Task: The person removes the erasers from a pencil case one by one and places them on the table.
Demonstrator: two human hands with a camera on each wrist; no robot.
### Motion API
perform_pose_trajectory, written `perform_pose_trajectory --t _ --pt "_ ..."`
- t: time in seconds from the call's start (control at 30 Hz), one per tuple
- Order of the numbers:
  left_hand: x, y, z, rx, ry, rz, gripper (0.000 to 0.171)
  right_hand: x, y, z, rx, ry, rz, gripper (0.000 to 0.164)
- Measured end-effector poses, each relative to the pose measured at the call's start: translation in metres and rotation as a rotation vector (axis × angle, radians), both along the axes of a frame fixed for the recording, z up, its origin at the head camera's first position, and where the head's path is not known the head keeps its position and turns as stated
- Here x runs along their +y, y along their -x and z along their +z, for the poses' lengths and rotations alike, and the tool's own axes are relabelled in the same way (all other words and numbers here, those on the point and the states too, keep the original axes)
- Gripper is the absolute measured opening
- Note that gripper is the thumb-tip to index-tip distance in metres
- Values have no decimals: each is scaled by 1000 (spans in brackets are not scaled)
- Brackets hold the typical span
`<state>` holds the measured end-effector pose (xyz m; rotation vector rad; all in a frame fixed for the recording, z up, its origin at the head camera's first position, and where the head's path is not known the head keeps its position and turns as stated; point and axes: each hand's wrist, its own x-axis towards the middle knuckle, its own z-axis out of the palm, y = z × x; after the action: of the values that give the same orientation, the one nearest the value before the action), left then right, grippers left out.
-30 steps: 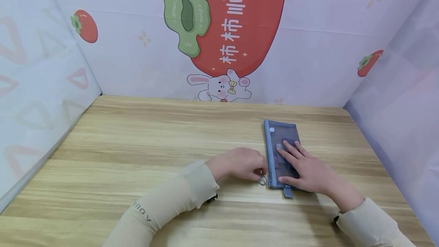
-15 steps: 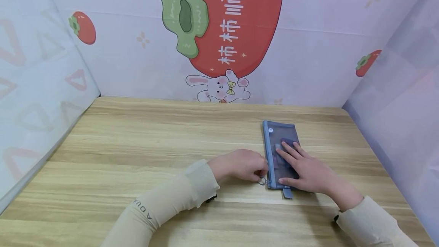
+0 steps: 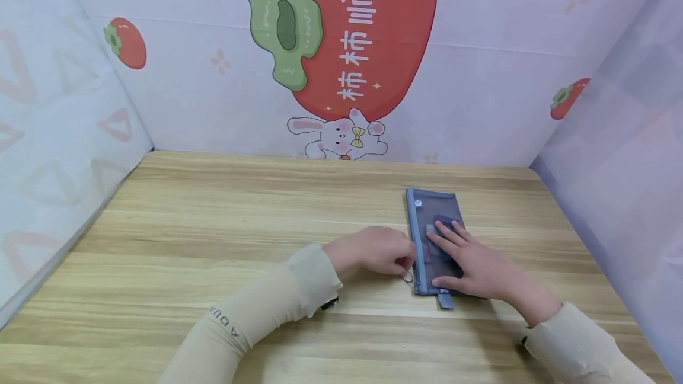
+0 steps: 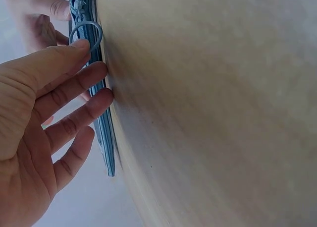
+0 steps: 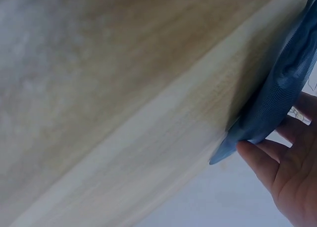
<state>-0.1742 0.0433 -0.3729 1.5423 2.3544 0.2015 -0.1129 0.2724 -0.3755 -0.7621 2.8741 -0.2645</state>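
A blue mesh zipper pouch [image 3: 434, 206] lies flat on the wooden table, its zipper running along the left edge. Darker shapes show through the mesh. My right hand [image 3: 480, 265] rests on the pouch with fingers spread and straight. At the pouch's near left corner, my left hand [image 3: 381, 250] pinches the ring [image 4: 93, 25] of the zipper pull between thumb and forefinger. The zipper slider [image 4: 78, 3] sits at that same end in the left wrist view. In the right wrist view, my fingertips [image 5: 246, 146] press against the mesh side.
The wooden table [image 3: 213, 224] stretches out to the left and in front. Behind it stands a white printed backdrop [image 3: 480, 105] with persimmon and rabbit pictures, and similar panels close off both sides. A small fabric tab [image 3: 445, 300] sticks out from the pouch's near end.
The left hand has shifted its hold on the ring slightly, and the ring now tilts more. The right hand stays flat on the pouch. The whole head view has drifted a little.
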Motion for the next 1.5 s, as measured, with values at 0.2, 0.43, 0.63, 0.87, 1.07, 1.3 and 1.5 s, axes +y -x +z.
perform_pose_trajectory --t 0.2,0.43,0.63,0.87,1.07,1.3,1.5 --pt "2 4 -1 -18 0 -6 8 0 2 -7 16 -14 18 90" --pt "6 7 -1 -25 2 -9 9 0 3 -9 25 -19 11 93" --pt "5 6 -1 2 7 -15 10 -1 2 -9 19 -10 6 93" --pt "6 8 -2 7 10 -27 9 -2 1 -9 14 0 -6 94" --pt "7 14 -2 -1 6 -51 7 0 1 -11 11 17 -13 94" --pt "7 19 -4 -32 -18 -65 7 0 1 -9 12 26 -6 93" --pt "7 26 -3 -31 -42 -36 9 0 2 -7 8 30 2 93"
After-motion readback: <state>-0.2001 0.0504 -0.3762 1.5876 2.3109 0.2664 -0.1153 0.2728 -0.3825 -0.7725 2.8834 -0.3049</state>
